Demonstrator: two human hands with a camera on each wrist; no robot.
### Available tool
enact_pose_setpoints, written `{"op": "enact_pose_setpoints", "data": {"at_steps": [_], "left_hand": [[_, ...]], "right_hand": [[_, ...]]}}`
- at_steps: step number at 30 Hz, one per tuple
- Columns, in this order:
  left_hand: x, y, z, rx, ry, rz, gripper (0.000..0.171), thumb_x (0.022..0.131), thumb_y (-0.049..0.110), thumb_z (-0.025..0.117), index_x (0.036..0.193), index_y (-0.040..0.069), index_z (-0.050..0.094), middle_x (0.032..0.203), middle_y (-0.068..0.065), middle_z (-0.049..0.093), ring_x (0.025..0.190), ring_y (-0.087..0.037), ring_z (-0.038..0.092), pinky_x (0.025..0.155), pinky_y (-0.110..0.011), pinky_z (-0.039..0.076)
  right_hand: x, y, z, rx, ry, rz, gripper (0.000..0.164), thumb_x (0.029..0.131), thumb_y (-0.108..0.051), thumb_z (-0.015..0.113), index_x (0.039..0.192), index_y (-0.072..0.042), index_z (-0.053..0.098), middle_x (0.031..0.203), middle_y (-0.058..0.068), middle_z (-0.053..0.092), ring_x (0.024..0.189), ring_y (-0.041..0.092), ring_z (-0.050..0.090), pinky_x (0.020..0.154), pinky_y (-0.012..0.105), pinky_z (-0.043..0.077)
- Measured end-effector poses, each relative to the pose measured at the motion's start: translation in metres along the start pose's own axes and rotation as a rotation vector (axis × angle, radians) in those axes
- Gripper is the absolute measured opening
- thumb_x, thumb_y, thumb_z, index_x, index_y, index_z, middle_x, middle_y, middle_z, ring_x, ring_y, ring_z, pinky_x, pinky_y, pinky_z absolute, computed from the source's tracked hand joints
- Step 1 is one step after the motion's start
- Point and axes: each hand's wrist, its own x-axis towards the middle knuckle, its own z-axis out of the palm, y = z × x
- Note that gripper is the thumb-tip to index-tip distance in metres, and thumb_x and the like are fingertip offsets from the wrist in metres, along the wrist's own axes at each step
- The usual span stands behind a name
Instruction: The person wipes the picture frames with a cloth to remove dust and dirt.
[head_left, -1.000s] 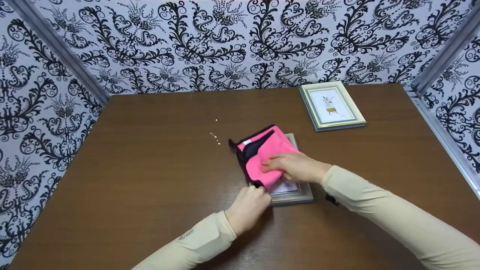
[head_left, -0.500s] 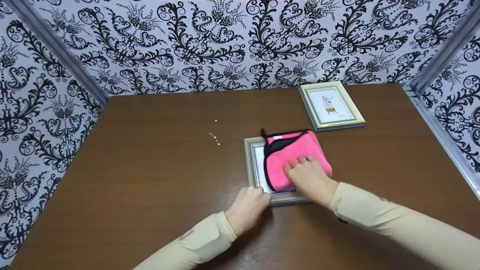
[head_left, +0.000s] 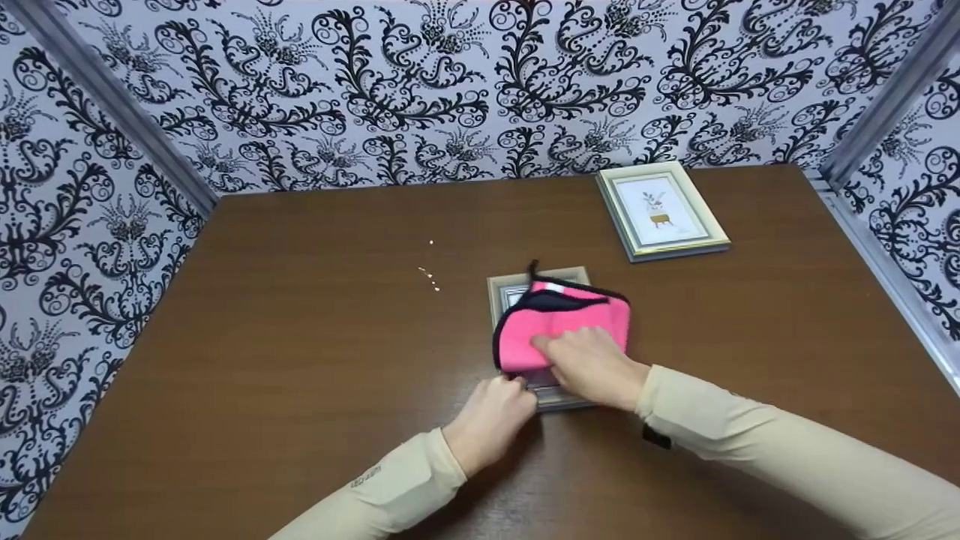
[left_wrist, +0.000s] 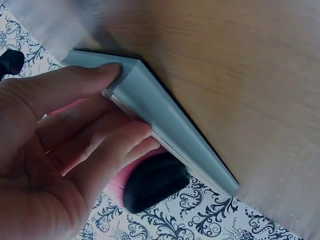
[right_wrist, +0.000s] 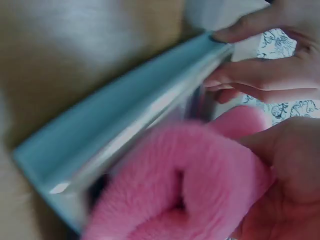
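Observation:
A picture frame [head_left: 564,275] lies on the table in front of me, largely covered by a pink cloth [head_left: 525,341] with black edging and a black loop. My left hand [head_left: 490,421] grips the frame's near left corner; in the left wrist view its thumb and fingers [left_wrist: 135,132] pinch the grey side of the frame [left_wrist: 160,112]. With my right hand [head_left: 596,367] I hold the cloth against the face of the frame. Up close in the right wrist view, the fluffy cloth [right_wrist: 175,165] is bunched beneath that hand, hiding most of the picture.
A second picture frame [head_left: 624,238], with a plant drawing, lies face up at the back right of the brown table [head_left: 315,315]. Small pale specks [head_left: 429,276] are on the tabletop left of the cloth. Patterned walls [head_left: 450,90] stand behind and at both sides.
The cloth under my right hand went from the frame's left part to its right, then back leftward, its folds shifting. My left hand stayed at the frame's corner.

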Motion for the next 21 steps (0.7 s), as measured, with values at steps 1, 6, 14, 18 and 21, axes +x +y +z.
{"op": "enact_pose_setpoints", "data": {"at_steps": [1,6,14,18,21], "left_hand": [[-0.001,-0.001,0.000,-0.011,0.004,0.002,0.014,0.075,0.005,0.072,0.068,0.014,0.065,0.068,0.000,0.059,0.058,-0.015,0.058,0.049,-0.028,0.051],[-0.007,-0.019,0.000,-0.261,-0.046,0.018,0.011,0.073,-0.002,0.070,0.072,0.009,0.066,0.071,-0.002,0.063,0.060,-0.018,0.063,0.052,-0.028,0.053],[-0.004,-0.083,-0.006,-0.759,-0.156,-0.001,0.016,0.080,-0.010,0.063,0.087,-0.001,0.074,0.079,-0.010,0.071,0.069,-0.017,0.066,0.065,-0.025,0.054],[0.014,-0.103,-0.005,-0.592,-0.087,-0.153,0.009,0.080,-0.005,0.064,0.077,0.002,0.070,0.073,-0.011,0.067,0.068,-0.028,0.066,0.060,-0.041,0.055],[0.034,-0.111,0.001,-0.477,-0.050,-0.279,0.012,0.081,-0.004,0.062,0.072,0.004,0.063,0.073,-0.012,0.065,0.069,-0.036,0.066,0.056,-0.050,0.053]], "right_hand": [[-0.002,0.002,0.001,0.017,0.006,-0.028,0.018,0.079,0.006,0.059,0.093,-0.005,0.060,0.058,0.003,0.046,0.048,0.022,0.045,0.043,0.036,0.039],[-0.009,0.010,0.002,0.129,-0.027,-0.094,0.031,0.082,0.007,0.058,0.109,-0.006,0.065,0.094,0.006,0.068,0.077,0.024,0.060,0.070,0.039,0.051],[-0.017,0.015,0.005,0.091,-0.081,-0.146,0.039,0.087,0.002,0.062,0.126,-0.007,0.064,0.127,0.011,0.061,0.112,0.032,0.056,0.095,0.048,0.044],[-0.024,0.016,0.007,0.018,-0.084,-0.212,0.045,0.086,0.003,0.062,0.129,-0.010,0.062,0.132,0.011,0.058,0.117,0.034,0.053,0.098,0.050,0.041],[-0.029,0.017,0.007,-0.006,-0.081,-0.250,0.049,0.083,0.006,0.062,0.129,-0.011,0.062,0.130,0.010,0.060,0.119,0.033,0.053,0.099,0.049,0.041]]}}
